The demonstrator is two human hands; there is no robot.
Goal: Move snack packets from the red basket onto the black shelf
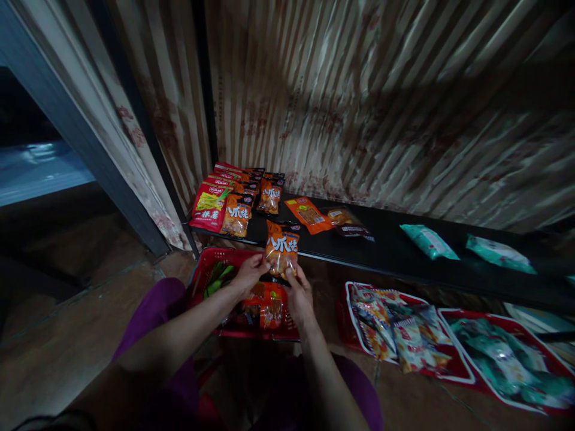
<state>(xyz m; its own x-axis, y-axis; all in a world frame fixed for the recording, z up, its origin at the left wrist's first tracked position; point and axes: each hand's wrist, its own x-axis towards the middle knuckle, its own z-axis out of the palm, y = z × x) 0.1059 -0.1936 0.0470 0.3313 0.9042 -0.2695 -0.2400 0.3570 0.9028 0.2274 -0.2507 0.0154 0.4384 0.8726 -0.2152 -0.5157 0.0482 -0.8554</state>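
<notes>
Both hands hold one orange snack packet upright above a red basket. My left hand pinches its lower left edge. My right hand grips its lower right corner. More orange packets and something green lie in the basket. On the low black shelf behind stand rows of matching orange packets and red packets.
Two loose orange packets and teal packets lie further right on the shelf. Two red trays of mixed snack bags sit on the brown floor at right. A striped wall stands behind; a door frame is at left.
</notes>
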